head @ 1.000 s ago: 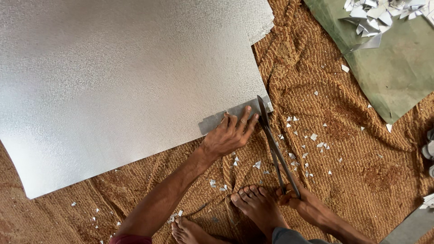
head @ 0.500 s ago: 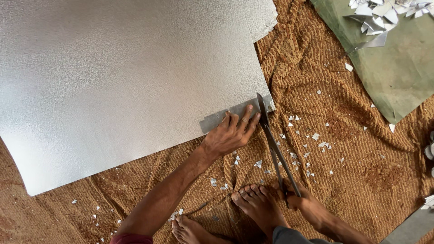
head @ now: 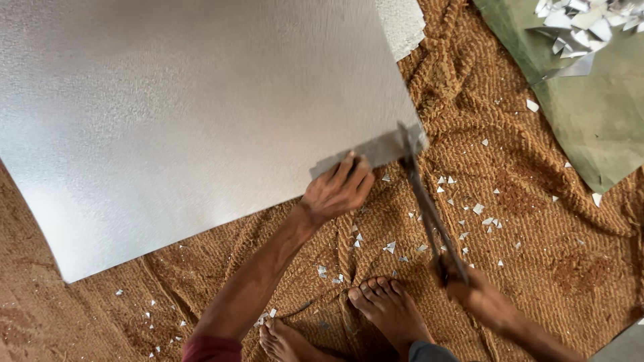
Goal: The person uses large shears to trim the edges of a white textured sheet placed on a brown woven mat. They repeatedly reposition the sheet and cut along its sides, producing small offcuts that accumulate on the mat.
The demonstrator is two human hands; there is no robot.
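Right hand (head: 477, 299) was closed around the handles of long metal shears (head: 426, 205), fingers wrapped and pressed together at the low end, near the bottom right of the view. Blades ran up and left from that grip and met the lower right corner of the metal sheet (head: 194, 114); tips sat at the sheet's edge, right where a narrow strip (head: 365, 153) was curling down off it. Blurred there, so couldn't tell how far the blades were apart.

Left hand (head: 337, 191) was on that same corner, just left of the blades: fingers curled over the strip's edge, gripping it, palm down, forearm running down and left to a dark red sleeve (head: 211, 350).

Sheet was large, silvery, faintly textured, filling the upper left of the view and lying on a brown woven mat (head: 537, 255). Its lower edge ran diagonally from bottom left up to the corner being worked.

Two bare feet (head: 386, 308) rested on the mat between the two arms, near the bottom edge. Small white offcuts (head: 477, 208) lay scattered over the mat around the shears and feet. Upper right: a green cloth (head: 604, 114) with a pile of bigger silvery scraps (head: 583, 20) on it, well apart from the hands.
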